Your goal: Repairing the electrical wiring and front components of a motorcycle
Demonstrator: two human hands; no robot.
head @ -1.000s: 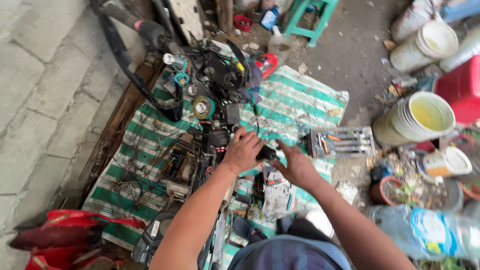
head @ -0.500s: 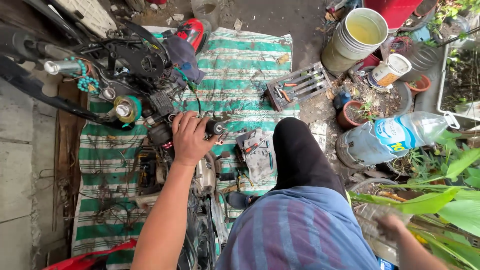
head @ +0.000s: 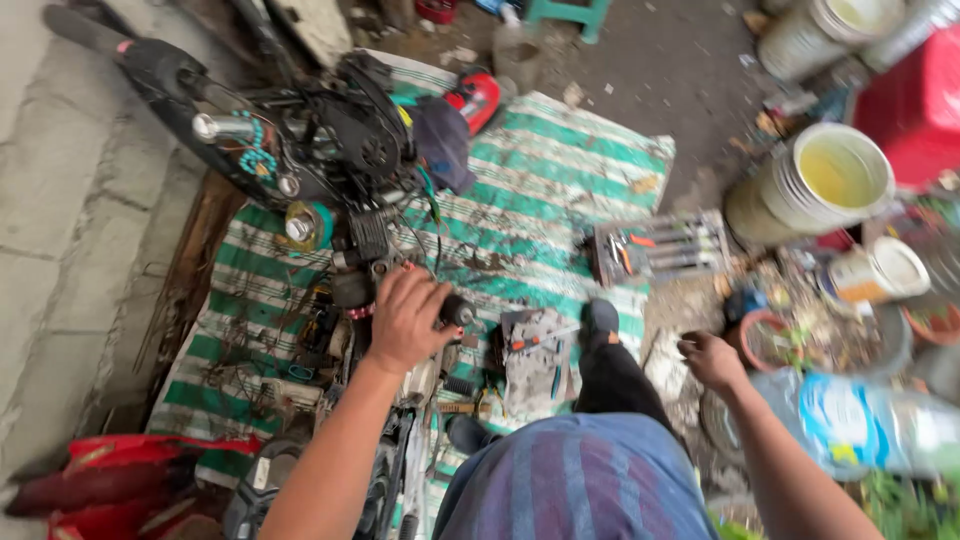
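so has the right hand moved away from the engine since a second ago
Yes. The right hand was beside the left hand at the engine; now it hangs out right, off the striped tarp, near the pots.

Black part mostly under left hand

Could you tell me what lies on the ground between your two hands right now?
In the head view, between the left hand and the right hand lie a grey cloth tool pouch on the green-and-white striped tarp, then a black-trousered leg.
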